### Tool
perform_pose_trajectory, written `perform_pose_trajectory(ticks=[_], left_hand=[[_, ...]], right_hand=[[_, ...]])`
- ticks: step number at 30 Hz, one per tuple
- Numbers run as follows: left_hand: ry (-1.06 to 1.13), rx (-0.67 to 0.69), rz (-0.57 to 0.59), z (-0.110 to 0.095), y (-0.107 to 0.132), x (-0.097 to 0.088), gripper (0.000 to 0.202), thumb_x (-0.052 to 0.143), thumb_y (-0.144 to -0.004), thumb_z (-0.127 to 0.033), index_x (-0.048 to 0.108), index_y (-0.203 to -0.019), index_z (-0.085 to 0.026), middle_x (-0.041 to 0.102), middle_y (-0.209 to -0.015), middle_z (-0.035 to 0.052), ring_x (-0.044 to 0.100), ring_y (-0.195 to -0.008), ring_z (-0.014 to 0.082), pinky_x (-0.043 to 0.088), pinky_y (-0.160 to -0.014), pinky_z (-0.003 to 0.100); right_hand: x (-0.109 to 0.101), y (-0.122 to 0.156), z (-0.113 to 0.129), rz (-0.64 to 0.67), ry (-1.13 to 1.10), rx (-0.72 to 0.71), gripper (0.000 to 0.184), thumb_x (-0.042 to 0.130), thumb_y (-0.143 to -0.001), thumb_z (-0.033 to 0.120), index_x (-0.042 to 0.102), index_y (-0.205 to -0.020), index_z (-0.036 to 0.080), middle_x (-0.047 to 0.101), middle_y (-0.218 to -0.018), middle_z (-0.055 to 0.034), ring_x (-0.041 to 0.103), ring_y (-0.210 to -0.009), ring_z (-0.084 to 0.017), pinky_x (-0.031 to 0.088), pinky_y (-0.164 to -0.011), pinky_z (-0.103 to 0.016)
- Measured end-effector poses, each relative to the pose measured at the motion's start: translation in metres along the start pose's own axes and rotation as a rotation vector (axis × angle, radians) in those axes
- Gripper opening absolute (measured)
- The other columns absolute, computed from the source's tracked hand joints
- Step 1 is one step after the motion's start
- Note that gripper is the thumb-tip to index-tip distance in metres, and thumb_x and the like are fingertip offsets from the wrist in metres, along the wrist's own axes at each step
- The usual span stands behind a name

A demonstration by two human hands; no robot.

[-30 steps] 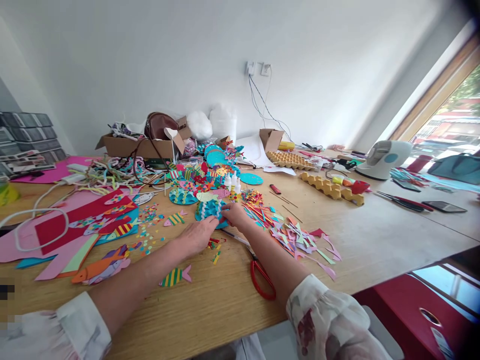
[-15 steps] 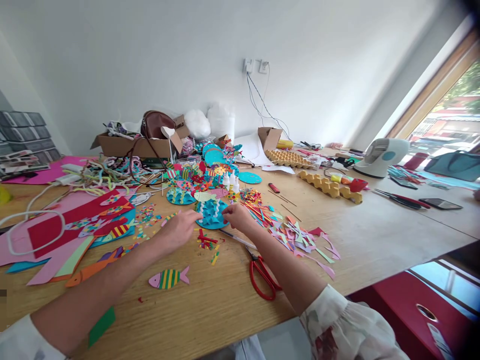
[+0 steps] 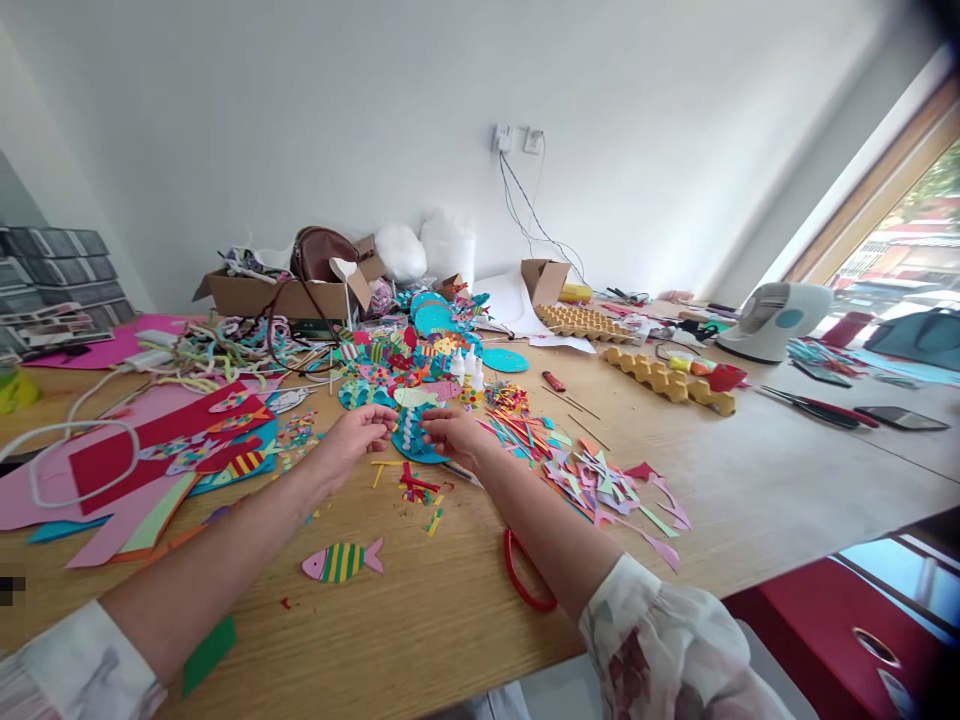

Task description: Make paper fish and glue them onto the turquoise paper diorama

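Note:
Both my hands meet at a teal paper disc point(image 3: 411, 442) with white wavy strips, which lies on the wooden table point(image 3: 750, 480). My right hand point(image 3: 454, 433) pinches the disc's right edge. My left hand point(image 3: 358, 432) sits at the disc's left edge with its fingers curled; what they hold is hidden. Small red and yellow paper bits point(image 3: 416, 488) lie just in front of the disc. A pink fish with green and yellow stripes point(image 3: 341, 560) lies nearer me. Red-handled scissors point(image 3: 525, 585) are partly hidden under my right forearm.
Cut paper scraps point(image 3: 600, 470) spread to the right. Pink and red sheets point(image 3: 135, 450) with paper fish lie left. Behind stand small glue bottles point(image 3: 465, 365), a cardboard box point(image 3: 277, 295), yellow egg trays point(image 3: 667, 378), a white fan point(image 3: 769, 318) and a phone point(image 3: 900, 418).
My left hand left the table, went to the small striped fish at the left, then came back to the disc's left edge with fingers curled. My right hand stayed at the disc.

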State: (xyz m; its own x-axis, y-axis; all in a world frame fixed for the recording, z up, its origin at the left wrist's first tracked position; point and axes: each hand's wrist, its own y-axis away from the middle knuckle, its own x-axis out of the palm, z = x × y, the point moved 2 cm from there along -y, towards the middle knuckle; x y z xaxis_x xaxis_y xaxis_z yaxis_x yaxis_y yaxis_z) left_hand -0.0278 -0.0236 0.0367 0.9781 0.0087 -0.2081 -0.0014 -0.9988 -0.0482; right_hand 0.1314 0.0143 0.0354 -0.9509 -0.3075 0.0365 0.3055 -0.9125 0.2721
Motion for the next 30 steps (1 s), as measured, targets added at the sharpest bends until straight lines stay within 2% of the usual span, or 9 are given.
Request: perform_pose_trajectory(ticks=[6,10,12,15,17,20,24,30], left_hand=[[-0.170,0.003,0.038,0.011,0.001,0.000,0.031,0.044,-0.061,-0.017,0.061,-0.086,-0.014,0.066,-0.086,0.0053,0.061,-0.086,0.0187,0.048,-0.073,0.031],[-0.326,0.051,0.078,0.022,-0.003,-0.002,0.038,0.037,-0.063,-0.013,0.061,-0.092,-0.014,0.068,-0.088,0.0061,0.063,-0.088,0.0190,0.050,-0.075,0.033],[-0.429,0.096,0.100,0.025,-0.004,-0.002,0.040,0.035,-0.065,-0.011,0.062,-0.094,-0.015,0.068,-0.091,0.0060,0.062,-0.090,0.0191,0.048,-0.081,0.036],[-0.600,0.190,0.134,0.027,-0.004,0.000,0.040,0.038,-0.065,-0.005,0.065,-0.090,-0.019,0.067,-0.097,0.0053,0.057,-0.098,0.0205,0.036,-0.098,0.043],[-0.694,0.258,0.170,0.028,-0.002,0.002,0.042,0.039,-0.063,0.000,0.067,-0.089,-0.019,0.066,-0.099,0.0068,0.054,-0.102,0.0221,0.026,-0.103,0.045],[-0.808,0.348,0.228,0.028,0.001,0.007,0.042,0.040,-0.067,0.001,0.068,-0.093,-0.017,0.064,-0.099,0.0106,0.050,-0.103,0.0244,0.029,-0.100,0.045],[-1.097,0.499,0.258,0.030,0.003,0.013,0.042,0.037,-0.075,-0.002,0.063,-0.105,-0.016,0.062,-0.099,0.0127,0.050,-0.096,0.0240,0.036,-0.092,0.043],[-1.144,0.496,0.249,0.032,0.002,0.017,0.039,0.036,-0.080,-0.005,0.063,-0.105,-0.019,0.061,-0.102,0.0101,0.050,-0.099,0.0224,0.033,-0.096,0.042]], right_hand=[[0.005,-0.016,-0.010,0.040,-0.086,0.032,0.019,0.051,-0.074,0.000,0.053,-0.088,0.013,0.048,-0.049,0.0071,0.043,-0.036,-0.004,0.034,-0.033,-0.012],[0.008,-0.020,-0.013,0.086,-0.071,0.037,0.019,0.048,-0.074,0.000,0.055,-0.087,0.012,0.056,-0.052,0.0042,0.041,-0.034,-0.003,0.031,-0.032,-0.011],[0.009,-0.021,-0.013,0.090,-0.047,0.038,0.017,0.046,-0.075,0.001,0.055,-0.084,0.012,0.057,-0.052,0.0034,0.040,-0.033,-0.003,0.030,-0.032,-0.011],[0.011,-0.023,-0.014,0.068,0.009,0.031,0.015,0.047,-0.074,0.002,0.055,-0.080,0.013,0.056,-0.049,0.0046,0.039,-0.032,-0.002,0.030,-0.032,-0.011],[0.012,-0.024,-0.015,0.045,0.057,0.015,0.013,0.050,-0.073,0.002,0.055,-0.078,0.013,0.054,-0.047,0.0058,0.039,-0.032,-0.002,0.030,-0.033,-0.012],[0.013,-0.024,-0.016,0.008,0.147,-0.021,0.011,0.055,-0.069,0.003,0.056,-0.072,0.014,0.050,-0.042,0.0076,0.040,-0.033,-0.003,0.029,-0.033,-0.012],[0.015,-0.024,-0.015,-0.039,0.275,-0.073,0.010,0.057,-0.066,0.004,0.057,-0.069,0.014,0.045,-0.037,0.0091,0.042,-0.034,-0.005,0.029,-0.035,-0.014],[0.016,-0.031,-0.017,-0.072,0.449,-0.122,0.005,0.060,-0.067,0.011,0.058,-0.068,0.016,0.041,-0.036,0.0099,0.041,-0.035,-0.006,0.030,-0.037,-0.015]])
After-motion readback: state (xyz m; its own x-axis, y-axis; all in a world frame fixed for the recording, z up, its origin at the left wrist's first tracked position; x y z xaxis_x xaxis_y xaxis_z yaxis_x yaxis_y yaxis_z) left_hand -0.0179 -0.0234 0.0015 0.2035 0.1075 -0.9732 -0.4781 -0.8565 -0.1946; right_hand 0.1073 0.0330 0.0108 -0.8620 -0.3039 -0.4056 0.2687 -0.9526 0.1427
